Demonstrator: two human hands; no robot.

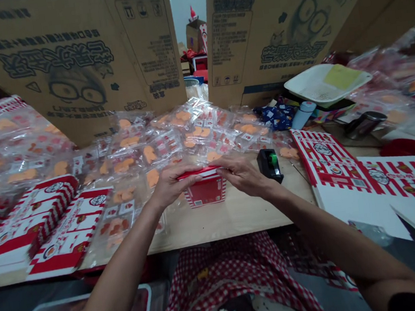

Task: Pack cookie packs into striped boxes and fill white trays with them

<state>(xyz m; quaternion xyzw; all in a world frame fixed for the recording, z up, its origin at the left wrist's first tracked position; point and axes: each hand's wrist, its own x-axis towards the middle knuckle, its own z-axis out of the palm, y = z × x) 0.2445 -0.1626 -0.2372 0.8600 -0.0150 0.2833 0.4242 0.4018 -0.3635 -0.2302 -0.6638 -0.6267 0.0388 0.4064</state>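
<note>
A small red paper box [206, 191] with striped sides stands upright on the wooden table, its top edge between my two hands. My left hand [173, 182] grips the upper left corner, thumb along the near rim and fingers on the far side. At the upper right corner my right hand [241, 174] pinches the rim in the same way. What lies inside the box is hidden. Just right of my right hand sits a black tape dispenser [269, 165] with a green core.
Clear packets [127, 142] of orange and red pieces heap behind the box. Flat striped cartons [34, 215] are stacked at left; more striped sheets [331, 161] lie at right. Tall cardboard boxes [79, 55] wall the back. A white basket [312, 83] stands back right.
</note>
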